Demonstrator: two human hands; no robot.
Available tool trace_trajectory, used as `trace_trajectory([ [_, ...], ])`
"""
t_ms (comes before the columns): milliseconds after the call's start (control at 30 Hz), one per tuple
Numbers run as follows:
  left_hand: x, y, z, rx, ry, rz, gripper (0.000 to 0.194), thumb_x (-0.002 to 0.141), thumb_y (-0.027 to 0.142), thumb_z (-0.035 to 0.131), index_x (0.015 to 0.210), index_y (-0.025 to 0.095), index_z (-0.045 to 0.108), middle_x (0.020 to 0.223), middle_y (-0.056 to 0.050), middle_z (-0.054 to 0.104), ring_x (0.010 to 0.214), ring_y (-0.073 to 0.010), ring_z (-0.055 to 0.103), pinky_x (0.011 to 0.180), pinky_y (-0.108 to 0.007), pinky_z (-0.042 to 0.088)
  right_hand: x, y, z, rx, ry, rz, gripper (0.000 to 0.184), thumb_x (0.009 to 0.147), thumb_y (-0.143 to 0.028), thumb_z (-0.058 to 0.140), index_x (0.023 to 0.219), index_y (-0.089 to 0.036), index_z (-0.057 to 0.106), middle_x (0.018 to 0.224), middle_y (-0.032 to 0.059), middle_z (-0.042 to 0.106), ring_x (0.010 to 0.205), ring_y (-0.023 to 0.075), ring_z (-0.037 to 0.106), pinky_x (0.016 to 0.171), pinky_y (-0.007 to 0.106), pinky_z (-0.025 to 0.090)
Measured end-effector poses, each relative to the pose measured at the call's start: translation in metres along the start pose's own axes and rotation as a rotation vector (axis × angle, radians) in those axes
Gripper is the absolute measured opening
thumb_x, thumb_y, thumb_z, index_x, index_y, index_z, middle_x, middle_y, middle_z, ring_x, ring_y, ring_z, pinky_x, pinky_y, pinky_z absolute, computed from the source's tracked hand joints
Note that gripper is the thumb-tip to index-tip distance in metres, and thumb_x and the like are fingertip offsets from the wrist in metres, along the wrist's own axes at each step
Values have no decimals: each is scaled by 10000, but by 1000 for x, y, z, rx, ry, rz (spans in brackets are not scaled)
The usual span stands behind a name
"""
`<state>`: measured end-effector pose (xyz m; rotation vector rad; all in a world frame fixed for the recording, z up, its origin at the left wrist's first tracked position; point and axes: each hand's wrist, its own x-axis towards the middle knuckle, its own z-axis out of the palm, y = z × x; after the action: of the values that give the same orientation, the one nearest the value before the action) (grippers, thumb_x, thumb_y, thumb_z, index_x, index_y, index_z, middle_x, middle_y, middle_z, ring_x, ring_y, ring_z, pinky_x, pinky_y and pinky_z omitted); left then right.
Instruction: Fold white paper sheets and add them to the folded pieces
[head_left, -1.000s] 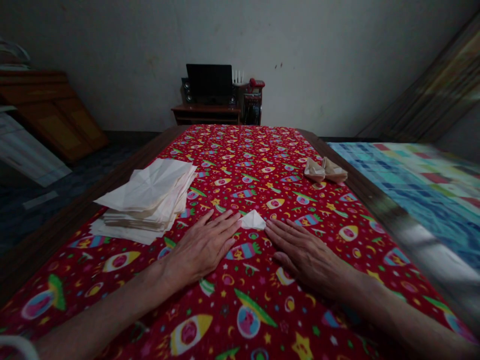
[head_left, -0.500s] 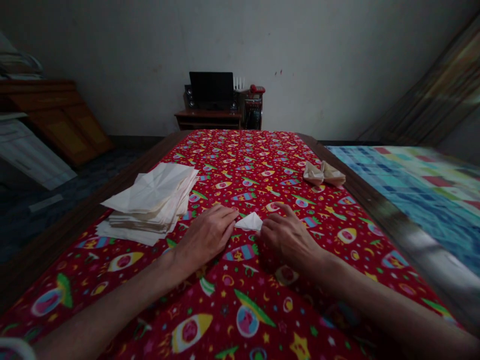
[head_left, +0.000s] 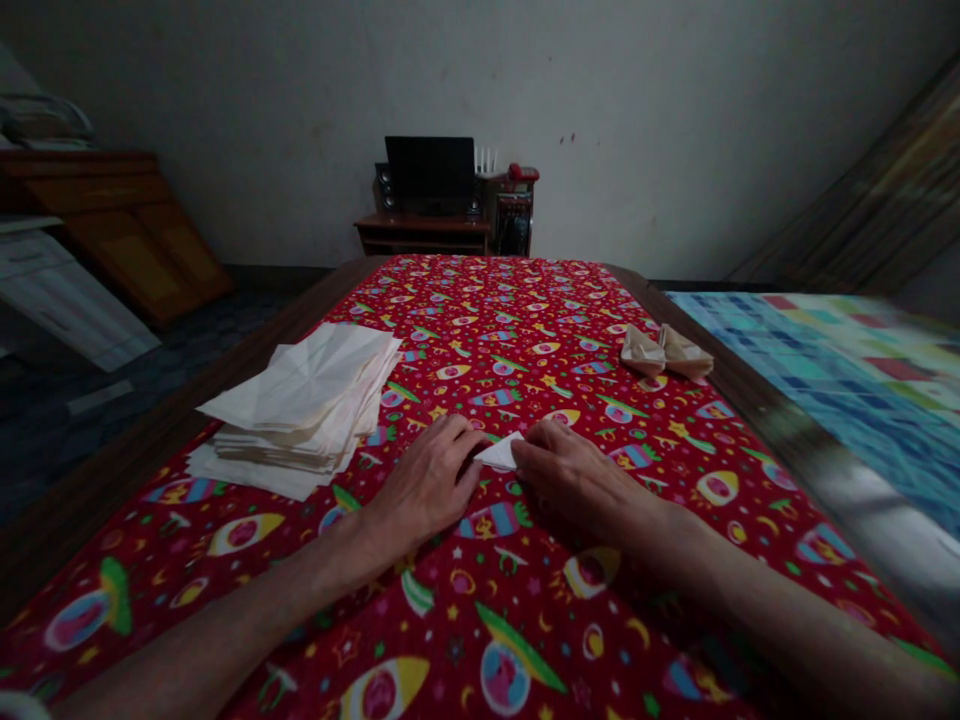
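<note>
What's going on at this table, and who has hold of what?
A person is handling a small folded white paper on a red patterned cloth. The left hand is at its left end, and the right hand covers its right end; how firmly either grips it cannot be told. A stack of paper sheets, the top one creased, lies to the left, and two folded paper shapes sit to the right.

We can read no text, label, brand, number or sign here. On the rocket-print tablecloth (head_left: 457, 640) we make out only pictures, and on the dark monitor (head_left: 430, 170) no legible lettering.
</note>
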<state>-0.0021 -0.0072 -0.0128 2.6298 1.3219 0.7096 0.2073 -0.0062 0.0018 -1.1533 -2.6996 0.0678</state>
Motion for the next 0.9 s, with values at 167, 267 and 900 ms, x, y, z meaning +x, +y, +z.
trace_trajectory([
  [167, 5, -4, 2, -53, -3, -34, 56, 799, 175, 544, 850, 179, 522, 913, -45, 538, 889, -207, 503, 781, -340, 437, 0, 5, 1, 115, -25, 4, 137, 903, -154, 427, 841, -155, 549, 806, 31, 490, 618, 98, 392, 518, 226, 293],
  [267, 7, -6, 3, -73, -23, -40, 69, 787, 193, 560, 823, 178, 504, 889, -40, 529, 862, -203, 499, 751, -330, 435, -1, 6, 2, 78, -37, -8, 124, 910, -170, 439, 874, -151, 555, 827, 42, 501, 627, 103, 410, 529, 230, 313],
  [900, 7, 23, 5, -370, -4, -248, 444, 923, 384, 398, 1314, 180, 344, 1039, -75, 641, 962, -216, 616, 843, -355, 478, 5, -15, 10, -164, 410, -1, 192, 910, -183, 404, 793, -160, 555, 715, 43, 555, 640, 149, 493, 538, 253, 316],
])
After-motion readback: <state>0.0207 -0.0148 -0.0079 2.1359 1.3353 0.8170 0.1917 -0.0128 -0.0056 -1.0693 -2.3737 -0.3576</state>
